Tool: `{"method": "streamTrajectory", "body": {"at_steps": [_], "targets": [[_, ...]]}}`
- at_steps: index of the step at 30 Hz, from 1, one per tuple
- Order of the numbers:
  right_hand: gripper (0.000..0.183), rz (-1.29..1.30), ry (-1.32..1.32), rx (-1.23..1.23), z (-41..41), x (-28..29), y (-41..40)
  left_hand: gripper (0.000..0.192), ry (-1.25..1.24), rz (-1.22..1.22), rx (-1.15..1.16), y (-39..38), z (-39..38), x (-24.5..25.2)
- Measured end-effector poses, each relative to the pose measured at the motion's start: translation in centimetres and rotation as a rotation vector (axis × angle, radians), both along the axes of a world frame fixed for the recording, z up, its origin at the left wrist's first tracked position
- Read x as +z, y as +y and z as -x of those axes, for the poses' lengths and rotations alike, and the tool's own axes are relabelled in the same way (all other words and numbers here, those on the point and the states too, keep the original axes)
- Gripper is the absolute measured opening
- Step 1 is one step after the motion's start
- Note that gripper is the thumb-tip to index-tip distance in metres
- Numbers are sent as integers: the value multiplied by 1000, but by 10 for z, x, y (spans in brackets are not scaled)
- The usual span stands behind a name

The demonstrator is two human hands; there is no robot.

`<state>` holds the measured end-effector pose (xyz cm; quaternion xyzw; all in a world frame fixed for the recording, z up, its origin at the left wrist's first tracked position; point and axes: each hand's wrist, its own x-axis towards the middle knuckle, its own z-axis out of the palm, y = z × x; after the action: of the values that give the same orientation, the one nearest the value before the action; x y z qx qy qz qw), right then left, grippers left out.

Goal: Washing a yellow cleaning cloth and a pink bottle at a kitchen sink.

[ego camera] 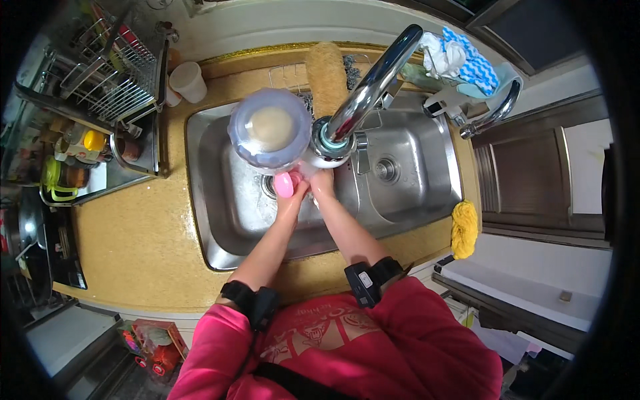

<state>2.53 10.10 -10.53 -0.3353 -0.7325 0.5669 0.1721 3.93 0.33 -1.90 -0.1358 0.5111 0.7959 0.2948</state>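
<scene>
Both my hands are over the left basin of a stainless steel double sink [220, 210], close together under the tap. My left hand [294, 192] is closed around a pink object [284, 184] with a smooth, rounded end, perhaps plastic. My right hand [322, 181] is right beside it, its fingers largely hidden behind the white tap outlet [325, 161]. Above them, a chrome tap [372, 85] carries a round translucent housing [270, 127] that blocks part of the basin. Some water or wetness shows around my fingers.
A wire dish rack [117, 75] with jars below stands left, near a white cup [188, 82]. A tan fluffy roll [326, 75] lies behind the tap. A small chrome spout [500, 110] and cloths [467, 62] are right. A yellow cloth [464, 230] hangs at the counter edge.
</scene>
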Motion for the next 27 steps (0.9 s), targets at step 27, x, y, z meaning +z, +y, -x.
{"method": "streamTrajectory", "body": {"at_steps": [27], "targets": [[22, 405, 60, 175, -6, 36, 3, 33, 579, 273, -398, -10, 41, -34]]}}
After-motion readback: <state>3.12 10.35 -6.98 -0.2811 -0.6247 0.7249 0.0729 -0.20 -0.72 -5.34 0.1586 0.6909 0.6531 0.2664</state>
